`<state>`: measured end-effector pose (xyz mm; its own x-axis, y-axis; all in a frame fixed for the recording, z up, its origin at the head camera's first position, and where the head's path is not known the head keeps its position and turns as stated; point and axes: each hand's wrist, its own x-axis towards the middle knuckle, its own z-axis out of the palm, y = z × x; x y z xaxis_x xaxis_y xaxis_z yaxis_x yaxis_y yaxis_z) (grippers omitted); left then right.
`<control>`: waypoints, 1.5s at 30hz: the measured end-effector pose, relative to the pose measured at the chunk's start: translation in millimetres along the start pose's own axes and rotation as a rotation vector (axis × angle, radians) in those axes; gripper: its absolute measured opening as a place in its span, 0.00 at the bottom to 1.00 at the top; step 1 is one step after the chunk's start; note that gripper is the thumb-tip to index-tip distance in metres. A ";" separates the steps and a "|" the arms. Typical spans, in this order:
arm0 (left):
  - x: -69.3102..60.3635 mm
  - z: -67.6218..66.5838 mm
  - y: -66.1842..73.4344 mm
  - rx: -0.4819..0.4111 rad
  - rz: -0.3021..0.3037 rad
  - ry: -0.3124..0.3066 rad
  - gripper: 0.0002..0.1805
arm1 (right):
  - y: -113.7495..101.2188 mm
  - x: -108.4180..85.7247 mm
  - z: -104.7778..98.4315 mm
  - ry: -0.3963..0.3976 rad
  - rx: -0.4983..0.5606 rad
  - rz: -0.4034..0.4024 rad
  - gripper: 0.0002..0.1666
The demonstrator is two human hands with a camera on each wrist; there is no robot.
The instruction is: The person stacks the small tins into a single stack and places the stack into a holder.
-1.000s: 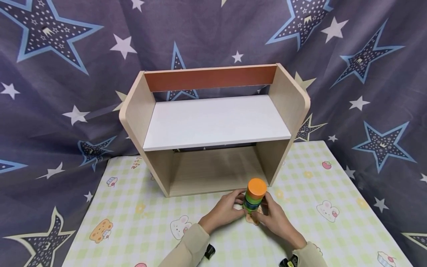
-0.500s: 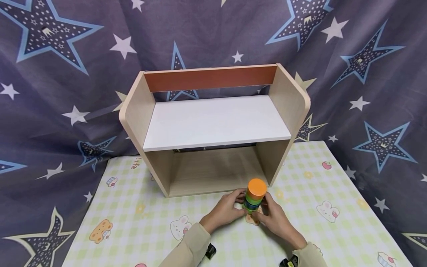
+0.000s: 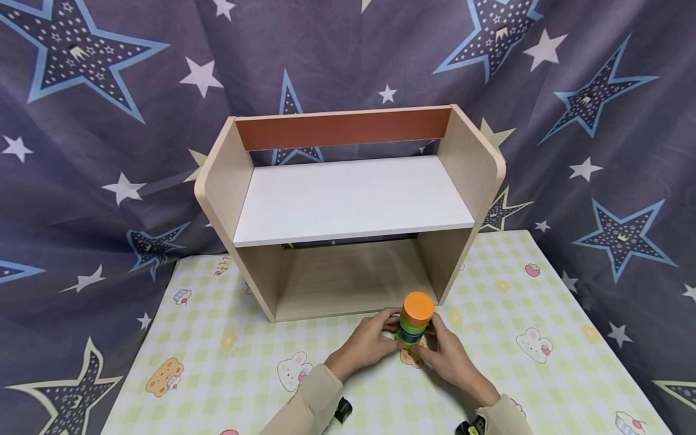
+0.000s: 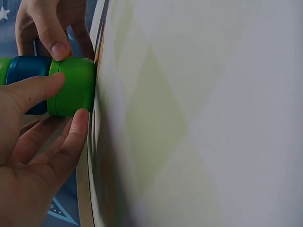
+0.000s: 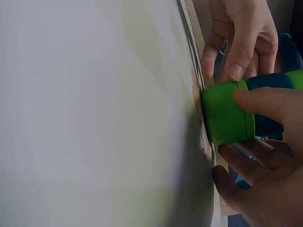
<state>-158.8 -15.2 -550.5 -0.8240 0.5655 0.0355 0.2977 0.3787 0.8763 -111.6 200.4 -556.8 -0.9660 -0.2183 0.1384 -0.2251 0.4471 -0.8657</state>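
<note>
A stack of coloured cylinders (image 3: 417, 309) stands upright on the table in front of the shelf, with an orange piece on top and green and dark blue pieces below. My left hand (image 3: 365, 342) grips its lower part from the left, while my right hand (image 3: 451, 355) holds it from the right. In the left wrist view, the left thumb and fingers lie around the bottom green cylinder (image 4: 78, 87), which has a thin seam. The right wrist view has the right thumb (image 5: 260, 100) on that same piece. Fingers partly cover the blue piece.
Behind the stack stands a two-level wooden shelf (image 3: 353, 199) with a white upper board and a brown back rail. A green-checked cloth (image 3: 244, 386) with cartoon prints covers the table. A dark star-patterned curtain (image 3: 337, 54) hangs behind and at both sides.
</note>
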 end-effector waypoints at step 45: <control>-47.5 -35.8 -6.2 -0.060 -0.053 0.073 0.39 | -33.0 18.0 30.7 -0.114 -0.001 -0.107 0.45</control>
<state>-138.7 -70.6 -540.4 -0.8711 0.4906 0.0215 0.2255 0.3609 0.9049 -117.7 155.1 -540.5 -0.9158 -0.3619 0.1742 -0.3262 0.4170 -0.8484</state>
